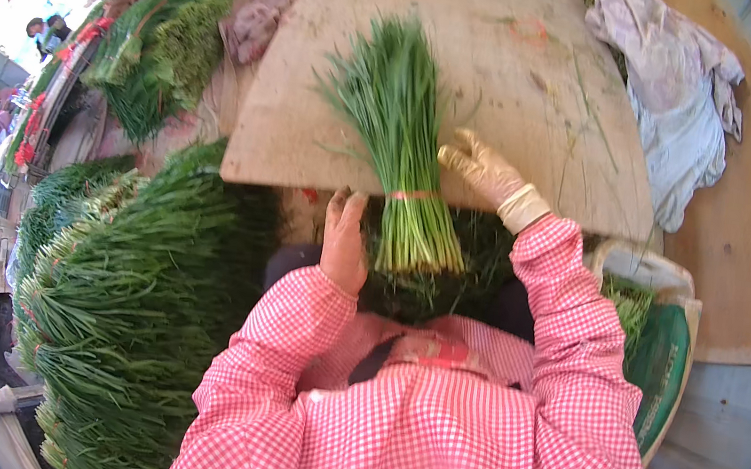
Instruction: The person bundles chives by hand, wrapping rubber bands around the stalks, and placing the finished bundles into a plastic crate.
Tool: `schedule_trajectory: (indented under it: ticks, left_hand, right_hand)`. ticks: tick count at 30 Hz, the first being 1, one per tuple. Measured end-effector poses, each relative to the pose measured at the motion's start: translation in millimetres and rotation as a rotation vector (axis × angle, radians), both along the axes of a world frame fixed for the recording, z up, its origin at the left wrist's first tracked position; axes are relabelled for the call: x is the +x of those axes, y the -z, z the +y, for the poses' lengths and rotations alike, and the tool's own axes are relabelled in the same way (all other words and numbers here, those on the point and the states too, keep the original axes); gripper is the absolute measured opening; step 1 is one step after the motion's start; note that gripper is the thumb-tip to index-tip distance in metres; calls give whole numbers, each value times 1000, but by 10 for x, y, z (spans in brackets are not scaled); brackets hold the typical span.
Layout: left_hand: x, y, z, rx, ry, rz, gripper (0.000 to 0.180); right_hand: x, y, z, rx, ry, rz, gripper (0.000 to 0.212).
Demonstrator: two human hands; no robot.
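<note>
One green bunch (pixel 399 128), tied with a red band (pixel 413 195). Lay on the wooden board (pixel 516 101), with stalks (pixel 423 236) past the near edge. Had the left hand (pixel 345 248) near one side and the gloved right hand (pixel 488 172) by the other, apart, with fingers (pixel 471 140) open. Farther left, saw a big green pile (pixel 130 297).

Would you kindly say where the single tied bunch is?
In the head view, that bunch lies centrally on the board, overhanging its near edge, between left hand and right hand.
</note>
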State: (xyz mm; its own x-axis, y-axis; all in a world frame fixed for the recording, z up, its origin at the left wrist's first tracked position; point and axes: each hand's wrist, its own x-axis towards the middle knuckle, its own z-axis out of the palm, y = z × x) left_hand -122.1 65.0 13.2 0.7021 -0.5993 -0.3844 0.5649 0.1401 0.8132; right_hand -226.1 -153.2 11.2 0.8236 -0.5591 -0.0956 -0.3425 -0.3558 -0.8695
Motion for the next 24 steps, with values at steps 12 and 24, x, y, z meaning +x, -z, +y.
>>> schedule_trajectory:
  ticks: [12,24]
  left_hand:
    - [-102,244,-190,-149,429,263,48]
    - [-170,584,-253,-34,388,-51,43]
  right_hand:
    - [-464,112,845,226,-4,19,106]
    - [-188,615,959,4,137,27,43]
